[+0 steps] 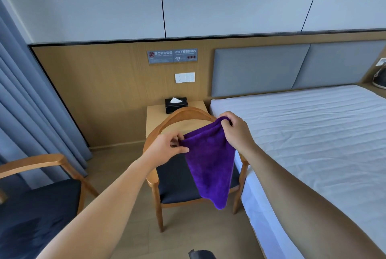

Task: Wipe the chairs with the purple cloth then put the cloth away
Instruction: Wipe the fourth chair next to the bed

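Progress cannot be read from the woodwork, since neither chair shows any mark of wiping; my judgement is that the wiping is either about to start or between chairs, and putting the cloth away is certainly still to do. Both hands are clamped on the purple cloth (pixel 210 167), which hangs in the air over the chair beside the bed (pixel 179 116), not touching it as far as I can tell. The left hand (pixel 167 147) pinches one upper corner with thumb and fingertips; the right hand (pixel 235 128), at about two o'clock from the left, grips the other corner in a closed fist. The held top edge slopes up toward one o'clock, and the cloth's long axis drops from there to a free tip pointing at about six o'clock, above the dark seat. A second chair (pixel 39 161) stands at eight o'clock, near the curtain (pixel 25 112). A tissue box (pixel 176 104) sits on the small surface (pixel 154 121) at twelve o'clock.
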`<state>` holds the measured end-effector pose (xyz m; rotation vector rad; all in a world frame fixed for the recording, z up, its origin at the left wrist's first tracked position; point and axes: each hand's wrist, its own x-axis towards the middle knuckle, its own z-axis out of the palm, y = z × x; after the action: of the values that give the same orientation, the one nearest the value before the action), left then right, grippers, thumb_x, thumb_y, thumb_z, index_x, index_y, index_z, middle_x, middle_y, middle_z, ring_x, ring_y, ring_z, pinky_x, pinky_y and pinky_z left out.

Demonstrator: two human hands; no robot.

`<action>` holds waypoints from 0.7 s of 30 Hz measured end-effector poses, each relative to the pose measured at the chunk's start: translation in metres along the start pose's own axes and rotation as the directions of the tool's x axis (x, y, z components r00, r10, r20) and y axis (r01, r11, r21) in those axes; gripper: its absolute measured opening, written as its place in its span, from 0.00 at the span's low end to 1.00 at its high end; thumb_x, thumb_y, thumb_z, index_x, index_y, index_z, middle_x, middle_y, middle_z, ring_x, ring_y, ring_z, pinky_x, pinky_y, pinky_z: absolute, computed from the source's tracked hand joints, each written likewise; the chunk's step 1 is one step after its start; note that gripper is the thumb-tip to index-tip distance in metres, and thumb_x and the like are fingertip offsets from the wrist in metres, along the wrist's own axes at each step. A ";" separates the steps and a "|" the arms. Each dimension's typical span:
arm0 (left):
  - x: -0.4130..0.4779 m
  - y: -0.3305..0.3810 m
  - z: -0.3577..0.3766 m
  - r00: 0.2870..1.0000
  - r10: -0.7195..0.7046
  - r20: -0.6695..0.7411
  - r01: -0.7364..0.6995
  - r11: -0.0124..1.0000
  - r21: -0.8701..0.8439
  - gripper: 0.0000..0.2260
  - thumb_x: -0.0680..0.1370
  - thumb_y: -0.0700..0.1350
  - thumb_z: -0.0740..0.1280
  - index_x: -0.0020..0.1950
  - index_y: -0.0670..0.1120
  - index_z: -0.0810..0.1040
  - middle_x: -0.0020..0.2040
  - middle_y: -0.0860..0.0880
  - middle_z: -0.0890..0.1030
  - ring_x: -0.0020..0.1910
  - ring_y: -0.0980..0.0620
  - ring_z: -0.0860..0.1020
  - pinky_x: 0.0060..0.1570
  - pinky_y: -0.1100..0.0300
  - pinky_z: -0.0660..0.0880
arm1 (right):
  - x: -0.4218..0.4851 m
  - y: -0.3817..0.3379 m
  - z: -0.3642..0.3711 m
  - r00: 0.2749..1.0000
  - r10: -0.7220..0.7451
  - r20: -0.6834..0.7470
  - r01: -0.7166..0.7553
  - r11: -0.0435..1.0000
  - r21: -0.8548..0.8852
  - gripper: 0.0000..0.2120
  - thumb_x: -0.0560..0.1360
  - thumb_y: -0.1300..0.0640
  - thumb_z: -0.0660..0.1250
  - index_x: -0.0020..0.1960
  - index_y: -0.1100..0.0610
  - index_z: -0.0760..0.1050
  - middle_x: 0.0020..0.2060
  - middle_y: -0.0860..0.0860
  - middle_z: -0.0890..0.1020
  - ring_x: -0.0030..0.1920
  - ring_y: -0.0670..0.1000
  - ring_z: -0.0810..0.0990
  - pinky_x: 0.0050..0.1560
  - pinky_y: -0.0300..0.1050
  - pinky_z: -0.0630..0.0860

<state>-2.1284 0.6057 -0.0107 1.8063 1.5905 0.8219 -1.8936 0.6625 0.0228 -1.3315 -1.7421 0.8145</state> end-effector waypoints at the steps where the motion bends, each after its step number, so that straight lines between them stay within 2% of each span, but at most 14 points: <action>1: 0.001 0.002 -0.003 1.000 0.000 -0.018 0.000 1.000 -0.014 0.09 0.75 0.45 0.74 0.49 0.50 0.75 0.52 0.52 0.80 0.50 0.54 0.79 0.51 0.57 0.78 | -0.001 0.004 0.000 1.000 -0.016 0.012 0.017 0.999 -0.044 0.12 0.81 0.62 0.56 0.51 0.52 0.77 0.46 0.47 0.82 0.45 0.44 0.78 0.38 0.29 0.70; 4: 0.001 0.014 -0.006 0.999 0.024 -0.022 -0.025 1.000 -0.006 0.11 0.76 0.40 0.73 0.45 0.49 0.70 0.50 0.49 0.80 0.50 0.47 0.79 0.51 0.52 0.80 | -0.002 0.008 0.003 0.999 -0.015 0.045 0.019 0.996 -0.090 0.12 0.81 0.62 0.55 0.55 0.53 0.76 0.48 0.48 0.81 0.47 0.48 0.79 0.40 0.34 0.71; 8: 0.001 0.021 -0.008 0.996 0.048 -0.078 -0.050 0.998 -0.025 0.11 0.78 0.37 0.69 0.47 0.49 0.69 0.50 0.49 0.79 0.52 0.46 0.78 0.53 0.54 0.79 | -0.003 0.006 0.001 0.996 0.037 0.080 -0.031 0.997 -0.073 0.11 0.81 0.59 0.57 0.61 0.54 0.73 0.52 0.49 0.80 0.50 0.47 0.77 0.40 0.35 0.70; 11: 0.001 0.026 -0.009 0.996 0.040 -0.075 -0.049 0.990 -0.130 0.13 0.79 0.34 0.67 0.53 0.50 0.68 0.53 0.47 0.79 0.54 0.47 0.78 0.54 0.54 0.79 | -0.005 0.006 -0.002 0.989 -0.007 0.147 0.020 0.996 -0.084 0.11 0.77 0.57 0.64 0.59 0.51 0.72 0.52 0.47 0.78 0.52 0.48 0.78 0.44 0.38 0.73; 14: 0.003 0.032 -0.006 0.995 0.059 -0.075 -0.072 0.981 -0.181 0.15 0.79 0.34 0.66 0.58 0.49 0.66 0.53 0.48 0.81 0.53 0.48 0.79 0.55 0.53 0.78 | -0.004 0.006 0.002 0.973 -0.072 0.220 0.105 0.984 -0.143 0.13 0.74 0.49 0.71 0.56 0.48 0.74 0.56 0.45 0.75 0.55 0.47 0.77 0.54 0.44 0.77; 16: 0.005 0.033 -0.003 0.992 0.064 -0.105 -0.083 0.979 -0.184 0.16 0.79 0.34 0.67 0.59 0.48 0.65 0.52 0.49 0.82 0.52 0.50 0.79 0.56 0.52 0.78 | -0.004 0.003 0.007 0.955 -0.109 0.274 0.150 0.980 -0.132 0.17 0.73 0.43 0.73 0.56 0.48 0.74 0.58 0.43 0.74 0.57 0.45 0.76 0.55 0.42 0.76; 19: 0.007 0.032 -0.001 0.991 0.090 -0.102 -0.106 0.981 -0.161 0.16 0.78 0.35 0.68 0.58 0.50 0.65 0.51 0.48 0.83 0.51 0.53 0.80 0.56 0.52 0.78 | -0.009 -0.009 0.017 0.916 -0.102 0.388 0.123 0.992 -0.031 0.29 0.71 0.41 0.76 0.66 0.47 0.69 0.59 0.40 0.75 0.57 0.40 0.76 0.49 0.32 0.73; 20: 0.007 0.033 -0.002 0.990 0.099 -0.101 -0.114 0.981 -0.156 0.16 0.78 0.35 0.68 0.57 0.51 0.65 0.51 0.49 0.83 0.51 0.54 0.80 0.55 0.53 0.78 | -0.009 -0.011 0.021 0.900 -0.104 0.424 0.128 0.991 -0.028 0.30 0.71 0.41 0.75 0.69 0.47 0.69 0.58 0.40 0.76 0.56 0.39 0.76 0.49 0.32 0.74; 21: 0.006 0.033 -0.002 0.989 0.106 -0.104 -0.121 0.980 -0.158 0.16 0.78 0.35 0.68 0.57 0.51 0.65 0.50 0.49 0.83 0.51 0.54 0.81 0.55 0.56 0.78 | -0.008 -0.013 0.025 0.886 -0.118 0.449 0.152 0.988 -0.040 0.27 0.72 0.42 0.74 0.67 0.47 0.71 0.55 0.41 0.78 0.53 0.40 0.77 0.50 0.33 0.75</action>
<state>-2.1086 0.6080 0.0165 1.7755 1.4422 1.0742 -1.9205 0.6505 0.0200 -1.1093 -2.2143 1.0432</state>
